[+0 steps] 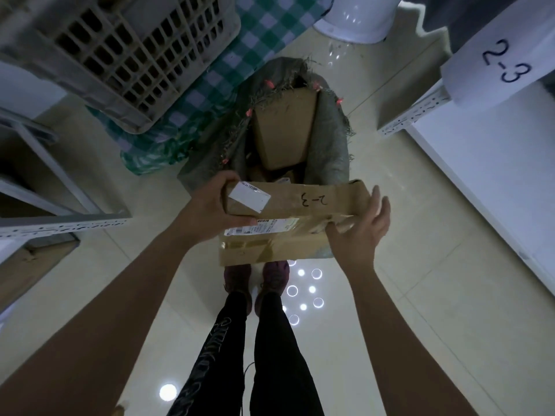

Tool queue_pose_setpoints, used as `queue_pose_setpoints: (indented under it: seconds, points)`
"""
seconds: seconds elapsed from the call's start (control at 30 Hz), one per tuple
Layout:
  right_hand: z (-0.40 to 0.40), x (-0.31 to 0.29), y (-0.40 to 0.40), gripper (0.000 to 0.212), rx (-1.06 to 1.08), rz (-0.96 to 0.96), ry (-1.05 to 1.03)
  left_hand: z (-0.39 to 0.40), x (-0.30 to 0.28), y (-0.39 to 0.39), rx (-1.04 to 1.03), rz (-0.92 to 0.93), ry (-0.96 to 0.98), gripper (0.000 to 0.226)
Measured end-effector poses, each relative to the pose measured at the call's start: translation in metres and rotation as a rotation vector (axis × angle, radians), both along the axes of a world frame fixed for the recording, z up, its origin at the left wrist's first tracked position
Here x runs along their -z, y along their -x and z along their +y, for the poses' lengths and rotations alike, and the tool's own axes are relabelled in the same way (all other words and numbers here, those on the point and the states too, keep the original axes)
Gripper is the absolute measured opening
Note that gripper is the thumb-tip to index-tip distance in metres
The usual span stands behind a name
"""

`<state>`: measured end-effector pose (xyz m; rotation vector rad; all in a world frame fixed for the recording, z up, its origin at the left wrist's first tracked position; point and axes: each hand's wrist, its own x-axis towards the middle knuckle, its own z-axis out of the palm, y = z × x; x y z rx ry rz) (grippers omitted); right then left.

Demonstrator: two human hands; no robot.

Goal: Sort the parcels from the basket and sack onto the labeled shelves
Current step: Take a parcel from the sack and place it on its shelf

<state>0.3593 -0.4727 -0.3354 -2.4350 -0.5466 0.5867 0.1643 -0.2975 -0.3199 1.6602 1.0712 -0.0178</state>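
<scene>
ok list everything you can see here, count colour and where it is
held parcel: one, brown cardboard, "2-3" handwritten on top, centre, between both hands
sack: one, grey woven, open on the floor beyond the held parcel
box in sack: one, brown cardboard, standing in the sack's mouth
basket: one, grey plastic lattice, upper left
checked cloth: one, green and white, under the basket
shelf label: one, white, reads "2-3", upper right
shelves: white, right side; another unit at left
floor: pale glossy tiles
legs: two, black trousers, dark red shoes
left hand: grips the parcel's left end
right hand: fingers straight, against the parcel's right end
</scene>
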Motion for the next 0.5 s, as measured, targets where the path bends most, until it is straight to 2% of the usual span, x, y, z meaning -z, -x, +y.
queue_pose_setpoints:
  seconds: [0.1,0.2,0.33,0.43,0.5]
  points:
    - [-0.012,-0.029,0.008,0.102,-0.284,-0.169,0.129,-0.006,-0.027,-0.004,0.12,0.015,-0.092,0.071]
    - [-0.015,-0.07,0.013,0.098,-0.491,-0.216,0.189,-0.013,-0.059,-0.009,0.244,0.045,-0.148,0.074]
    - [-0.025,-0.125,0.015,0.101,-0.64,-0.059,0.352,-0.026,-0.109,-0.017,0.402,0.065,-0.178,0.077]
    - [-0.036,-0.155,0.027,0.103,-0.675,0.042,0.374,-0.035,-0.145,-0.026,0.548,0.053,-0.214,0.073]
    - [-0.041,-0.173,0.039,0.095,-0.654,0.073,0.341,-0.04,-0.166,-0.031,0.629,0.047,-0.219,0.072]
